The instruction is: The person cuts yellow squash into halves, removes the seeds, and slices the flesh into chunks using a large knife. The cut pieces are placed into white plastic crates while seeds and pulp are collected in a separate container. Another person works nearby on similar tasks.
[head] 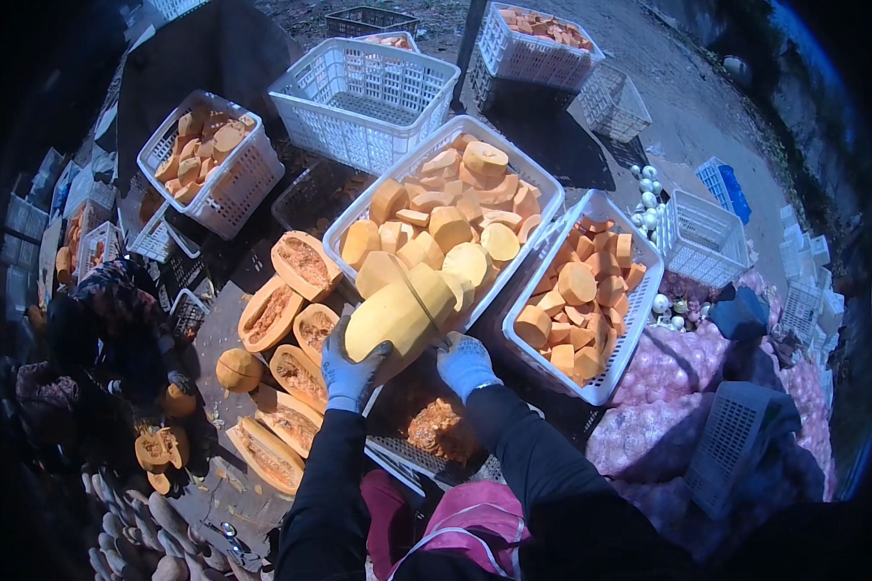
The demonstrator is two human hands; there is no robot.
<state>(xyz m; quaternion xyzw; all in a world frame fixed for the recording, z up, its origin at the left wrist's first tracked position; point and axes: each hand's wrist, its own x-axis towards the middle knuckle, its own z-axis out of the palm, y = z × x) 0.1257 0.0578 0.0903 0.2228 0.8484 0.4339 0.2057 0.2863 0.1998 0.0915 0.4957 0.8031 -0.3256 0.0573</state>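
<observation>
A long peeled pumpkin piece [385, 323] lies slanted over the near edge of a white plastic crate [552, 190]. My gloved left hand [352, 370] grips its near end. My right hand [467, 365], also gloved, is closed at the near end of a long thin knife blade [423, 306]; the handle is hidden in the fist. The blade crosses the pumpkin, with a cut slice [459, 290] beyond it. Yellow-orange pumpkin chunks [447, 226] fill the crate. Beneath my hands, seedy pulp [443, 428] sits in a dark crate.
Halved pumpkins [269, 316] with seeds lie to my left. At right stand a second crate of chunks [575, 283] and mesh sacks of onions [661, 363]. An empty white crate [363, 138] is behind. At far left a person [116, 312] handles pumpkin.
</observation>
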